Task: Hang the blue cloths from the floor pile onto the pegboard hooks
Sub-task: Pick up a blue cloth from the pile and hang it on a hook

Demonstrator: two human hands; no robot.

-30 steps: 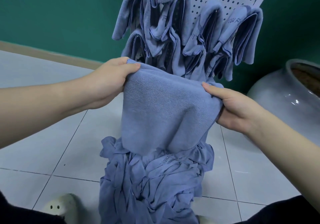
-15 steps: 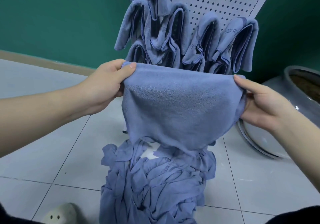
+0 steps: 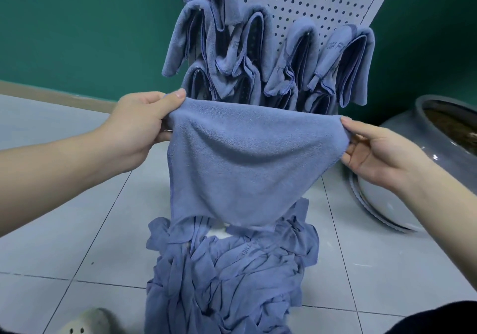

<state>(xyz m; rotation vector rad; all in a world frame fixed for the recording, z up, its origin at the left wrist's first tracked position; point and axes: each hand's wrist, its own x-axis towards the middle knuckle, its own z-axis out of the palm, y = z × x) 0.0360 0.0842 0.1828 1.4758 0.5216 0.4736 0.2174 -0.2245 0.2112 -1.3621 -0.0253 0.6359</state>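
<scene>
A blue cloth hangs spread between my hands, above the floor pile of crumpled blue cloths. My left hand pinches its upper left corner between thumb and fingers. My right hand pinches the upper right corner. Behind the cloth stands the white pegboard, tilted, with several blue cloths draped on its hooks in its left and lower parts. The hooks themselves are mostly hidden by fabric.
A large grey ceramic pot stands at the right, close to my right hand. The green wall is behind the pegboard. Pale floor tiles spread to the left. A light-coloured shoe shows at the bottom left.
My hands have moved apart, stretching the cloth wide and taut along its top edge. The cloth has risen slightly, and its lower edge now hangs just above the pile.
</scene>
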